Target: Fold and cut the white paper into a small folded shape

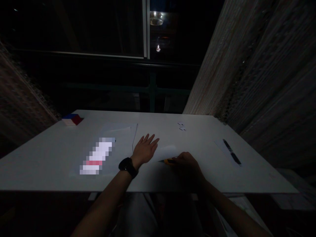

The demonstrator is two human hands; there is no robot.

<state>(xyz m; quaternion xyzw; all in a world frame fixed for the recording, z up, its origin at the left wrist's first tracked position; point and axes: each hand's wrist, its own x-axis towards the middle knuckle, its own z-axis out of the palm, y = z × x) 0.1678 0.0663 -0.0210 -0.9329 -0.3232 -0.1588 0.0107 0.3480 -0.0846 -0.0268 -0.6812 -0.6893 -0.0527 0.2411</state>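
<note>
My left hand (145, 149) lies with its fingers stretched out beside the right edge of some white paper sheets (120, 131), a dark watch (128, 167) on its wrist. It holds nothing. My right hand (189, 164) is closed around a yellow and black utility knife (170, 161), low over the table. The knife's tip points left, toward the space below my left palm. Dim light hides whether the blade touches anything. Beyond my hands are two small white paper pieces (182, 126) with dark marks.
The white table (202, 131) ends at a near edge above my lap. A bright blurred-out rectangle (97, 156) lies on the left over the sheets. A blue, red and white block (71, 119) stands far left. On the right, a black pen (232, 152) rests by a paper strip. Curtains (209, 65) hang on both sides.
</note>
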